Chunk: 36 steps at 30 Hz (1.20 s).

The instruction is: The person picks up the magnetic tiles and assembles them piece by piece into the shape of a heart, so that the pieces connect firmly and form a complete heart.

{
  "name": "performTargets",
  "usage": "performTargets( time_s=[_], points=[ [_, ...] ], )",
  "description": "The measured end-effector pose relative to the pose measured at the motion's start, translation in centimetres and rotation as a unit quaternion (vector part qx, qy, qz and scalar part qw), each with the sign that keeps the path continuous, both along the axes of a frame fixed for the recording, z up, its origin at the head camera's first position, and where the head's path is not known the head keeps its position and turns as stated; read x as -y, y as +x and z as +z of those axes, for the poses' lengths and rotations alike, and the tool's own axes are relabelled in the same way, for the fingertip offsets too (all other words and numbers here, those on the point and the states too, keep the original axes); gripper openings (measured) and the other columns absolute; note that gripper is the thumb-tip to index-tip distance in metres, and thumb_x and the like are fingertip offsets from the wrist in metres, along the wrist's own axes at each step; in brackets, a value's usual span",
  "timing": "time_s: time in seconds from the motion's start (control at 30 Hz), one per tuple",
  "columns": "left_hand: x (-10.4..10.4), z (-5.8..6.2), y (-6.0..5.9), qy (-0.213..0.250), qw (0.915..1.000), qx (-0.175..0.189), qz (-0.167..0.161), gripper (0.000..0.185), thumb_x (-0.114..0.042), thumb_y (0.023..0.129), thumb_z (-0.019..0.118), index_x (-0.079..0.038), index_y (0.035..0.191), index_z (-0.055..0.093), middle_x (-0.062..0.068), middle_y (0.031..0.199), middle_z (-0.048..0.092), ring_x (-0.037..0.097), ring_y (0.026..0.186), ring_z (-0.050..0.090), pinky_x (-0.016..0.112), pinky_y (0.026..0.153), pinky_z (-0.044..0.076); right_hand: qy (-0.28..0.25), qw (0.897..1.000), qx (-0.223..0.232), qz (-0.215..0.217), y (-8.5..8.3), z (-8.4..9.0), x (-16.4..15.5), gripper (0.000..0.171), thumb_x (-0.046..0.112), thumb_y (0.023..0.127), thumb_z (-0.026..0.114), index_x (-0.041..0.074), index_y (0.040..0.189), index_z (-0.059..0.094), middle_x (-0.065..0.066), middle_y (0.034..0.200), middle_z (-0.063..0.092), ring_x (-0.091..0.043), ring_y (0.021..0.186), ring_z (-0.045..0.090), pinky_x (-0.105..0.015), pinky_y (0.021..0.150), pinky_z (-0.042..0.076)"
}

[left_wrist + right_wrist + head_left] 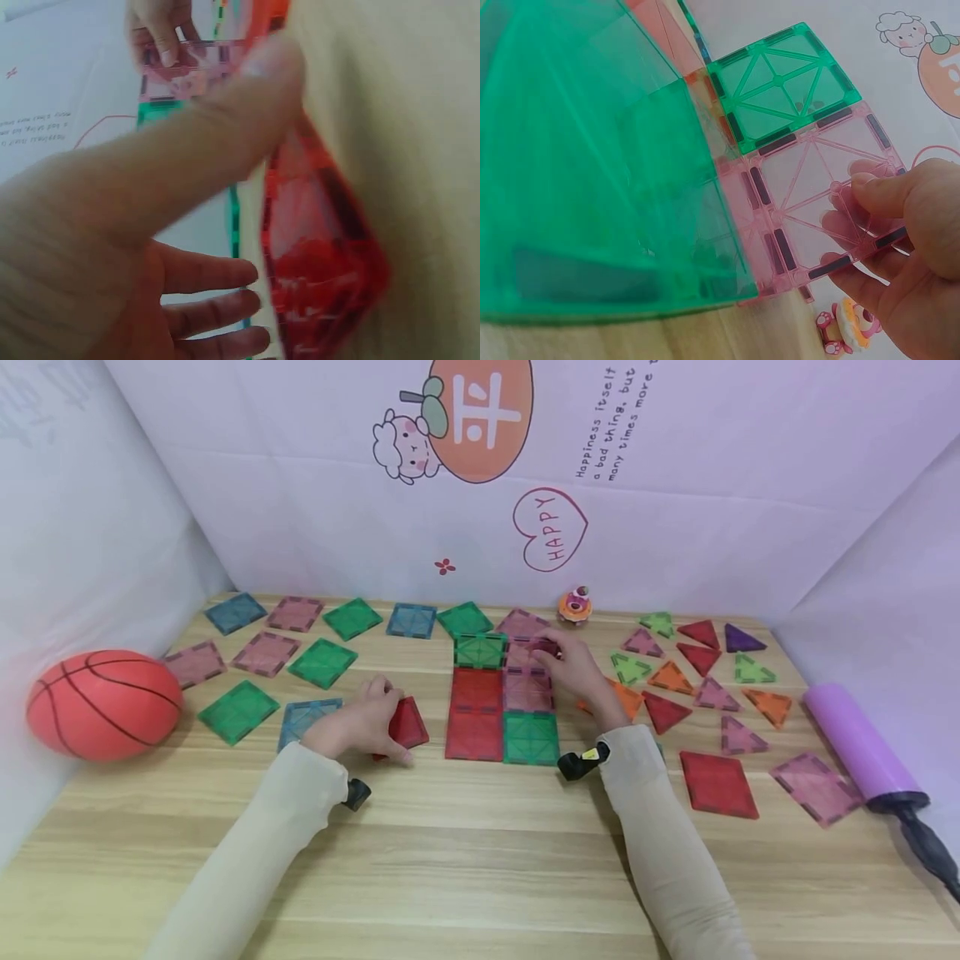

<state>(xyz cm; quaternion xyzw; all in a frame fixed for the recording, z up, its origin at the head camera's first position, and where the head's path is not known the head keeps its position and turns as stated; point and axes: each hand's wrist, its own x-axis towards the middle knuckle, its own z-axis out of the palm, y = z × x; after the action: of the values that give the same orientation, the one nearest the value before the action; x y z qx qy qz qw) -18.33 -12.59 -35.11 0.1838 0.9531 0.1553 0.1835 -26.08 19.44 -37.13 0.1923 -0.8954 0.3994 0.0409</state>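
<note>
Pink square tile (821,199) sits at the far right corner of the flat tile grid (501,702), mid-table, beside a green square tile (780,82). Right hand (576,667) pinches its outer edge, thumb on top, fingers under. My read: lower it flat, edge parallel to the neighbour, and let the edges pull it in; don't shove, or the 2-column grid skews. Left hand (362,724) grasps a red square tile (406,724), tipped up on the wooden table (480,860) just left of the grid. Tiles look like translucent hard plastic, ribbed with diagonal braces, dark bars along edges. Loose squares lie left, triangle tiles (701,681) right.
</note>
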Motion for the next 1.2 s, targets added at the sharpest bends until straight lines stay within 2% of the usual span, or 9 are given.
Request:
performTargets(
  time_s=[0.13, 0.3, 0.5, 0.57, 0.7, 0.87, 1.03, 1.13, 1.2],
  points=[
    [-0.1, -0.3, 0.0, -0.018, 0.9998, -0.010, -0.002, 0.085, -0.038, 0.075, 0.080, 0.005, 0.137, 0.040, 0.019, 0.126, 0.041, 0.031, 0.111, 0.039, 0.042, 0.083, 0.047, 0.001, 1.000, 0.007, -0.001, 0.0, 0.2, 0.0, 0.024, 0.007, 0.096, 0.054, -0.001, 0.118, 0.058, -0.019, 0.103, 0.061, -0.027, 0.088, 0.055, -0.032, 0.073, 0.045],
    [-0.2, -0.6, -0.6, 0.002, 0.9996, -0.018, -0.022, 0.075, -0.036, 0.073, 0.080, 0.001, 0.128, 0.047, 0.014, 0.117, 0.045, 0.025, 0.102, 0.045, 0.036, 0.077, 0.049, -0.003, 1.000, 0.016, -0.003, 0.0, 0.4, -0.1, 0.025, 0.007, 0.096, 0.054, 0.000, 0.120, 0.057, -0.019, 0.104, 0.061, -0.027, 0.089, 0.055, -0.032, 0.073, 0.045],
    [-0.4, -0.8, -2.0, 0.082, 0.9955, -0.020, -0.043, 0.078, -0.031, 0.073, 0.078, 0.001, 0.133, 0.041, 0.014, 0.123, 0.047, 0.026, 0.107, 0.048, 0.036, 0.080, 0.052, -0.001, 1.000, 0.004, -0.003, 0.1, 0.4, -0.2, 0.025, 0.007, 0.096, 0.054, -0.002, 0.119, 0.057, -0.020, 0.103, 0.061, -0.027, 0.088, 0.054, -0.031, 0.072, 0.044],
    [-0.4, -0.8, -2.7, 0.130, 0.9904, -0.024, -0.041, 0.079, -0.029, 0.074, 0.078, -0.001, 0.137, 0.039, 0.014, 0.127, 0.046, 0.028, 0.112, 0.048, 0.039, 0.082, 0.054, -0.003, 1.000, 0.000, -0.002, 0.1, 0.4, -0.1, 0.024, 0.006, 0.096, 0.054, -0.002, 0.118, 0.058, -0.020, 0.102, 0.061, -0.027, 0.088, 0.054, -0.031, 0.072, 0.044],
    [-0.7, -0.8, -4.0, 0.227, 0.9728, -0.036, -0.027, 0.080, -0.025, 0.077, 0.077, -0.006, 0.143, 0.036, 0.013, 0.133, 0.045, 0.030, 0.120, 0.046, 0.045, 0.090, 0.052, -0.010, 1.000, -0.004, -0.001, 0.2, 0.3, 0.1, 0.022, 0.005, 0.095, 0.055, -0.003, 0.115, 0.059, -0.020, 0.100, 0.061, -0.027, 0.088, 0.055, -0.032, 0.072, 0.045],
    [-1.6, -1.3, -5.4, 0.316, 0.9485, -0.014, -0.010, 0.082, -0.020, 0.080, 0.076, -0.010, 0.148, 0.031, 0.011, 0.140, 0.041, 0.031, 0.128, 0.044, 0.047, 0.102, 0.043, -0.013, 1.000, -0.016, 0.001, 0.3, 0.0, 0.3, 0.018, 0.004, 0.094, 0.056, -0.004, 0.110, 0.060, -0.020, 0.098, 0.062, -0.026, 0.086, 0.055, -0.031, 0.072, 0.045],
    [-2.6, -1.7, -6.3, 0.369, 0.9287, 0.030, -0.019, 0.083, -0.010, 0.082, 0.073, -0.008, 0.150, 0.024, 0.013, 0.148, 0.033, 0.032, 0.134, 0.040, 0.046, 0.107, 0.039, -0.016, 1.000, -0.013, 0.002, 0.2, -0.1, 0.4, 0.018, 0.004, 0.094, 0.056, -0.003, 0.110, 0.060, -0.019, 0.097, 0.062, -0.025, 0.085, 0.054, -0.029, 0.070, 0.044],
    [-2.9, -1.7, -6.4, 0.383, 0.9222, 0.053, -0.017, 0.085, -0.005, 0.083, 0.070, -0.007, 0.151, 0.019, 0.013, 0.152, 0.029, 0.032, 0.136, 0.036, 0.046, 0.108, 0.038, -0.015, 1.000, -0.007, -0.001, 0.2, 0.0, 0.3, 0.019, 0.005, 0.095, 0.056, -0.002, 0.112, 0.060, -0.019, 0.098, 0.061, -0.025, 0.086, 0.054, -0.029, 0.070, 0.044],
    [-3.0, -1.6, -6.5, 0.384, 0.9212, 0.062, -0.015, 0.085, -0.004, 0.083, 0.069, -0.008, 0.152, 0.018, 0.012, 0.153, 0.027, 0.032, 0.137, 0.036, 0.046, 0.108, 0.037, -0.014, 1.000, -0.001, -0.006, 0.2, 0.1, 0.3, 0.020, 0.006, 0.095, 0.056, -0.002, 0.113, 0.059, -0.019, 0.098, 0.061, -0.026, 0.086, 0.054, -0.029, 0.071, 0.044]
  ],
)
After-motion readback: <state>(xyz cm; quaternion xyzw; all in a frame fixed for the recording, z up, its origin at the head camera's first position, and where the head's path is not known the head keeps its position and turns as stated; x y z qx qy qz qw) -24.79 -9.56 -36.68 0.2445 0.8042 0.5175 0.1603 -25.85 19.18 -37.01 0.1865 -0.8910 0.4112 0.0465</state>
